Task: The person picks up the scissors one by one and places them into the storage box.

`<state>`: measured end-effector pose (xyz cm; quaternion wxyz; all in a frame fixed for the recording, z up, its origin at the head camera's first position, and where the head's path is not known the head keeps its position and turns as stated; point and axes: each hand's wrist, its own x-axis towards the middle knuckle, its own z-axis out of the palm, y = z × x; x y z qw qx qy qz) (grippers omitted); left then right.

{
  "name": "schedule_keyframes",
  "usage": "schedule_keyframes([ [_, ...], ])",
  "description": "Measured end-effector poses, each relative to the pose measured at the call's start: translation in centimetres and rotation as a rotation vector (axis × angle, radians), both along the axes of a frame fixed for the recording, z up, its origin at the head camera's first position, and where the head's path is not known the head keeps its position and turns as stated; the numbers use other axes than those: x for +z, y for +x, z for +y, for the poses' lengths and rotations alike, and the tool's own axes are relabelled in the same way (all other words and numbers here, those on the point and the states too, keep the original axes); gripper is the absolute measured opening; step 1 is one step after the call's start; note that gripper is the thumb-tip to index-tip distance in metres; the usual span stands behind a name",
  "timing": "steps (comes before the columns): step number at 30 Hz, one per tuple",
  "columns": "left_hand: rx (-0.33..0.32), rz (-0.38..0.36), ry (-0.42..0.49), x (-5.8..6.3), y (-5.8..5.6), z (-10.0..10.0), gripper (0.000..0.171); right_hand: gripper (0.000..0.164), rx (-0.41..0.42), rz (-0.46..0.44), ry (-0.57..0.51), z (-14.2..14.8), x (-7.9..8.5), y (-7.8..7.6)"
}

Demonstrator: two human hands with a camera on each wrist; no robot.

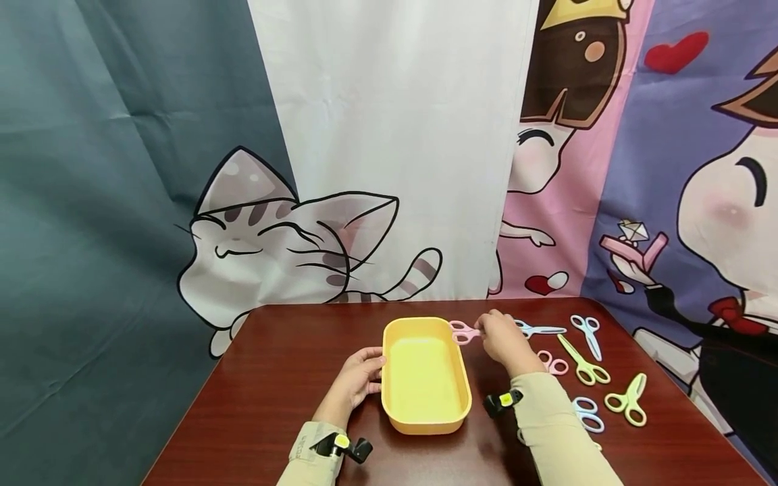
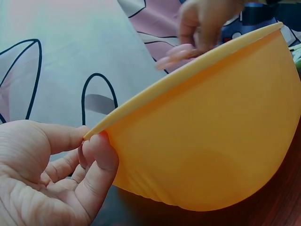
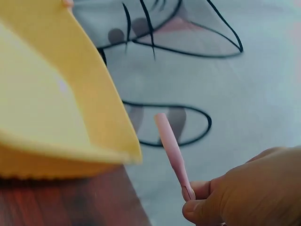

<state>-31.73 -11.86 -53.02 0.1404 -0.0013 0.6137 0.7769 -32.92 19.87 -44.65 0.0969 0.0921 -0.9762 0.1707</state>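
A yellow plastic tray with rounded corners stands mid-table, its inside bare. My left hand pinches its left rim between thumb and fingers; the left wrist view shows the grip on the tray's edge. At the tray's far right corner, my right hand holds pink scissors by the blade end, handle loops pointing left over the rim. In the right wrist view the pink scissors appear edge-on, pinched between thumb and finger, beside the tray.
Several scissors lie to the right: blue ones at the back, green ones, another green pair, a pink pair and blue handles partly behind the right sleeve. A printed curtain hangs behind the brown table.
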Motion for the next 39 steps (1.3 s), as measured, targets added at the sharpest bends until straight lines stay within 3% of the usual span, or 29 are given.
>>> schedule_keyframes([
  [10,0.012,-0.007,-0.014,0.4,0.1,0.1,0.035,0.012,0.079,0.015,0.199,-6.4,0.7,-1.8],
  [16,0.012,-0.009,-0.013,0.4,0.3,0.2,0.033,0.013,0.104,-0.035,0.247,-9.0,-0.1,-2.9],
  [25,0.012,-0.014,-0.01,0.3,0.2,0.2,0.038,0.011,0.105,-0.105,0.316,-11.2,-1.5,-3.8],
  [39,0.018,-0.012,-0.007,0.2,0.2,0.3,0.039,0.016,0.133,-0.008,0.354,-12.2,-2.8,-3.7],
])
